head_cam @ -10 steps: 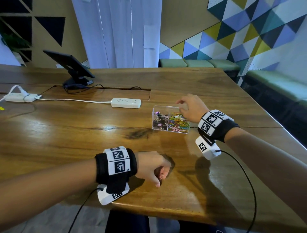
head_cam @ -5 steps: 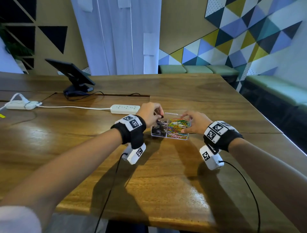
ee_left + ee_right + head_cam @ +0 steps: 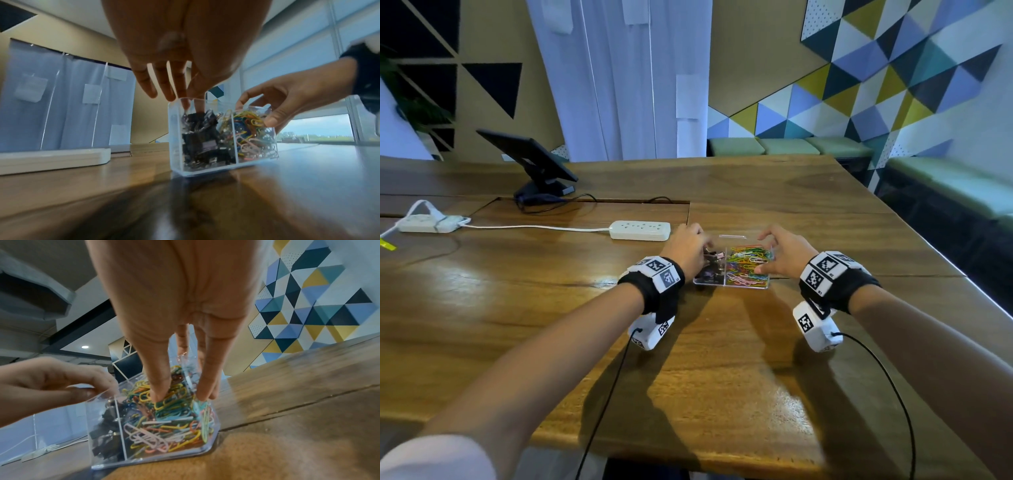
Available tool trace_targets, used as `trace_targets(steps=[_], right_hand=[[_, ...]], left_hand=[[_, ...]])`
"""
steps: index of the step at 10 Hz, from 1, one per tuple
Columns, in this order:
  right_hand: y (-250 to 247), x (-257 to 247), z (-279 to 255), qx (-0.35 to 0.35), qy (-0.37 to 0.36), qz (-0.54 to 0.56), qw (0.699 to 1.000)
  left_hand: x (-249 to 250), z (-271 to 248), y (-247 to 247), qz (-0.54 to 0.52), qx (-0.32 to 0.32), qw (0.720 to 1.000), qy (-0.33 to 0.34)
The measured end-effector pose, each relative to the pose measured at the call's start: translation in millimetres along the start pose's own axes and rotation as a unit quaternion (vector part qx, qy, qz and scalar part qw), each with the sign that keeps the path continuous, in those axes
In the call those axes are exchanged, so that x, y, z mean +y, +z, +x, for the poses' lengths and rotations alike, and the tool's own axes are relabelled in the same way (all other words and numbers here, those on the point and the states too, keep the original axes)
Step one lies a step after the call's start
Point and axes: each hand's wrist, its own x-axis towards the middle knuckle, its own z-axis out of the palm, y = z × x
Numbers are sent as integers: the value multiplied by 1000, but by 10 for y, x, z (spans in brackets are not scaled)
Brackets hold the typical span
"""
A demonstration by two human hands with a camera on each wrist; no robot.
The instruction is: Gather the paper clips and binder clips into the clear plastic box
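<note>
A clear plastic box [image 3: 732,285] with two compartments stands mid-table. Black binder clips [image 3: 710,270] fill its left half and coloured paper clips [image 3: 748,270] its right half. My left hand [image 3: 700,245] hovers over the left half. In the left wrist view its thumb and forefinger [image 3: 193,104] dip past the rim and meet on the topmost binder clip [image 3: 198,117]. My right hand [image 3: 774,253] pinches the box's right wall. In the right wrist view, its thumb [image 3: 158,394] rests on the paper clips [image 3: 164,426] and its fingers lie outside the wall.
A white power strip [image 3: 640,230] lies just left of the box, its cord running to a second strip [image 3: 428,223] at far left. A tablet on a stand [image 3: 530,161] sits behind. The table's right edge [image 3: 941,260] runs past green benches.
My left hand went from a fist near the table's front edge up to the box's binder-clip half. My right hand stayed at the box's right side.
</note>
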Motion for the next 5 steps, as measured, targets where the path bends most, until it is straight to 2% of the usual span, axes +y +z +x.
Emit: trace_targets(steps=[1,3,4,5], right_hand=[[-2,-31,-7,1,3,-7,1000],[-83,-12,-231,-4,-22,-8,1000],[-219,101,-490,-24,-43,11,999],[-277,309,-855,-64,-37,56,996]], left_hand=[[-15,-87,-18,61,-18,998,13],[-34,-438,-259,-10,3,999,39],[-92,-744,-456,-36,-19,997,61],[-92,-1178,-664,-94,-80,991,44]])
